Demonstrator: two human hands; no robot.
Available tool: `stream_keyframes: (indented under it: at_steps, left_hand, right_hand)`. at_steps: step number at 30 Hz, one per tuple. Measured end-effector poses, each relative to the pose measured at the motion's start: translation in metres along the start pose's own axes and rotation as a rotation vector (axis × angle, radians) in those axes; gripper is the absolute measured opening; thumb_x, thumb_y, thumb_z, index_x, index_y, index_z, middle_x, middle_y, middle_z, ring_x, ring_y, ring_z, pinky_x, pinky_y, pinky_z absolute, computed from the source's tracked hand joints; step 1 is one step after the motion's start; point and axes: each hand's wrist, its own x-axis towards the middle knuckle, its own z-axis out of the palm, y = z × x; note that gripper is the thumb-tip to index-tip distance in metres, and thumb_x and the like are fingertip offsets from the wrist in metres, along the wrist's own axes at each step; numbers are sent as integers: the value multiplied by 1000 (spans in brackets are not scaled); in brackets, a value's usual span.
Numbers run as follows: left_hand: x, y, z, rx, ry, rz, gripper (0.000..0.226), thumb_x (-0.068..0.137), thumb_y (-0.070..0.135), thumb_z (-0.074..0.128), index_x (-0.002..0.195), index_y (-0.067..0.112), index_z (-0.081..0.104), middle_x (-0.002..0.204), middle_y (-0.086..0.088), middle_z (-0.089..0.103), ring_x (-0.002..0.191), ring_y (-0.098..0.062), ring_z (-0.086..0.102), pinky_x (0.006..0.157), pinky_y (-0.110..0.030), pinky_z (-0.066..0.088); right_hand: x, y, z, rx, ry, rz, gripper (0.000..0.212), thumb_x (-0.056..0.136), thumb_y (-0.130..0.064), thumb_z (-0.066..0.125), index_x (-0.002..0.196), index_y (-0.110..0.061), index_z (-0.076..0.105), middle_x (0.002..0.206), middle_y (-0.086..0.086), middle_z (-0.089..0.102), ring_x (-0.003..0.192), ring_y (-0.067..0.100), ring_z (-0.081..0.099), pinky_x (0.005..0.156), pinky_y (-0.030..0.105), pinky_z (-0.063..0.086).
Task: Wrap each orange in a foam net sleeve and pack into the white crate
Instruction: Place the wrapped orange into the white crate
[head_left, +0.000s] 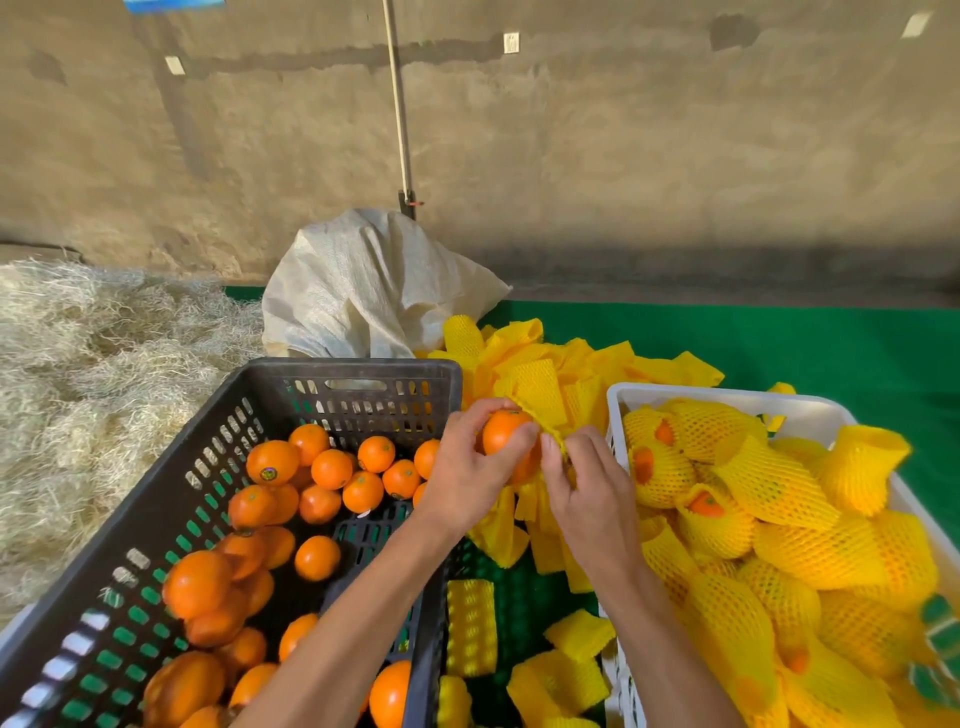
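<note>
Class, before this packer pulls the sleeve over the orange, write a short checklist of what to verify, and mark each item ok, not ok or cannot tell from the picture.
1. Orange held firmly: the left hand grips the orange from the side. Ok.
2. Sleeve in hand: the right hand pinches the edge of a yellow foam sleeve. Ok.
3. Sleeve mouth opened wide enough for the fruit: hidden by the fingers. Cannot tell.
4. Orange already covered: its skin is bare. Not ok yet.
5. Room in the white crate: wrapped fruit is heaped high, near the rim. Cannot tell.
6. Spare sleeves within reach: a pile of sleeves lies just behind the hands. Ok.
</note>
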Motion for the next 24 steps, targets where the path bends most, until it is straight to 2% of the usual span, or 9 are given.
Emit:
stream_keyframes:
  at_steps: [3,6,8,10,11,14,17,21,24]
  left_hand:
    - [-2,-5,1,54,138,25,46,87,60,72,120,40,47,118,2,49,99,-1,57,77,-20,53]
    - [-1,-8,-1,-3,196,-30,71,85,65,71,135,31,34,117,-2,51,94,-5,58,78,-26,54]
    - [3,-6,-4,-65,141,-69,74,83,72,69,133,22,49,114,-8,58,94,-9,60,80,-29,53]
    - [4,-4,-4,-116,53,-77,59,80,70,74,109,19,66,103,-13,67,85,-12,66,73,-28,55]
    - [3,-3,-4,-151,4,-105,56,77,66,79,107,20,67,103,-9,71,87,-11,70,73,-25,56]
    - [4,0,-7,-333,-165,-311,79,67,45,91,135,22,56,127,-3,69,114,-21,69,101,-42,56]
    - [5,0,-13,-366,-205,-354,78,69,27,90,137,22,52,136,-8,63,118,-28,67,106,-52,51]
    - [3,-3,-15,-122,-174,-230,63,78,27,90,126,17,50,133,-6,59,100,-15,69,81,-34,63]
    - [-1,-3,-7,89,-67,-121,68,65,49,86,116,26,47,131,20,50,93,17,59,70,-18,55]
  right_hand:
    - [-1,-7,3,28,-5,-87,33,98,-11,64,69,-4,49,70,6,46,57,19,38,48,29,34]
    - [-3,-11,5,128,-65,-3,33,89,-3,70,70,-6,43,70,3,43,61,18,38,56,23,31]
    - [-6,-14,8,223,-142,253,27,86,-10,73,85,-15,47,78,-4,49,69,14,48,61,20,38]
    - [-8,-16,10,313,-218,506,31,89,-22,73,109,-28,49,97,-11,57,86,7,59,71,22,49]
    - [-10,-14,12,336,-250,565,37,93,-25,70,122,-31,49,109,-13,59,97,4,59,79,22,52]
    - [-11,-5,13,280,-328,552,44,100,-19,62,143,-20,50,128,-7,55,116,5,51,96,15,41]
    - [-12,1,12,245,-339,547,38,101,-12,57,139,-14,55,122,-6,54,110,-1,47,88,-2,32]
    - [-14,3,11,281,-315,553,36,104,-11,50,137,-24,58,116,-15,63,96,-5,57,77,-2,40]
    - [-14,2,10,265,-216,573,35,107,-18,48,138,-28,58,102,-15,67,83,-7,61,65,3,43]
